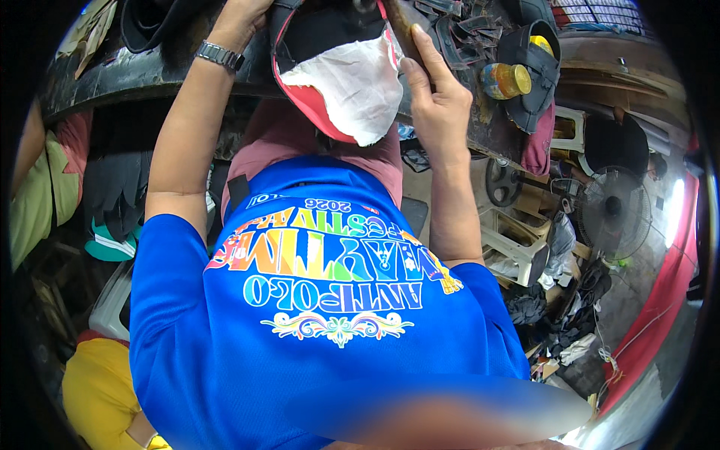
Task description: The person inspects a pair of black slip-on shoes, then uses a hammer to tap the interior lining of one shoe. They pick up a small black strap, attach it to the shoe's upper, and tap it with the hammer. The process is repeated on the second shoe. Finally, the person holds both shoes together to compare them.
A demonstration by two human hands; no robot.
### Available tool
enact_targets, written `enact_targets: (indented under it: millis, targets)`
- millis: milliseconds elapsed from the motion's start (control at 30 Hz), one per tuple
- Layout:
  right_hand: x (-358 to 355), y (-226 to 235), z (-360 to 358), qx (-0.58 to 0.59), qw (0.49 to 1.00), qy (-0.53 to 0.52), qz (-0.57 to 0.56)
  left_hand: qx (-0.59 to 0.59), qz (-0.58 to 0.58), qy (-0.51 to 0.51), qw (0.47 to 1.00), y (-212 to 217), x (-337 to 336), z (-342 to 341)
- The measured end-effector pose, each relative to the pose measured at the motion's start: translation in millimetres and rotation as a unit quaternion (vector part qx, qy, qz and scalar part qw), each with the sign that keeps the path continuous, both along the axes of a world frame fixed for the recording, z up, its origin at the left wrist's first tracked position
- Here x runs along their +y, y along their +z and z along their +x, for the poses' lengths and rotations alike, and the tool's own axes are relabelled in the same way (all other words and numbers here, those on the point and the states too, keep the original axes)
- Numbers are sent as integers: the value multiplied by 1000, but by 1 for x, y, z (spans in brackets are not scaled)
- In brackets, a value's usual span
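A bag-like black piece with red edging (322, 112) is at the top middle, above my lap. A creased white cloth (352, 86) covers much of its inner side. My left hand (246, 9), with a metal watch on the wrist, is at its upper left edge; the picture's rim cuts off the fingers. Beside its right edge, my right hand (441, 97) is partly closed, thumb and forefinger up against a brown strip-like edge (405, 30). What the curled fingers grip is hidden.
A dark worktable (112, 82) runs along the top. On its right are dark scraps (472, 34), a yellow-lidded jar (506, 80) and a black pouch-like piece (536, 82). A fan (615, 214) and white stool (517, 247) stand right. People (97, 382) are at left.
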State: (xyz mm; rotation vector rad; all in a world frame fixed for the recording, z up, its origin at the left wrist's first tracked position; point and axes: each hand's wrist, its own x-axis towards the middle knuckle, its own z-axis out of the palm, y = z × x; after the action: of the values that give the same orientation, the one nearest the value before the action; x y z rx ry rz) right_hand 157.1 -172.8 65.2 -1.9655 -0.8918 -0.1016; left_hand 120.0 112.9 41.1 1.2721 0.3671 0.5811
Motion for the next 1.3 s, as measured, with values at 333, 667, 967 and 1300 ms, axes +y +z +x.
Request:
enact_targets:
  millis: [333,667,967,1300]
  targets:
    - [-53,-7,-3,124,989,33,69,-56,-108,-2,993,1,12,-27]
    - [-159,-41,3,-156,962,-203,-91,-508,-354,-396,678,-37,36,-56]
    - [-174,-62,33,-271,920,-205,-196,-533,-367,-396,651,-42,16,-53]
    - [-178,-66,59,-268,915,-189,-235,-556,-343,-411,636,-45,5,-41]
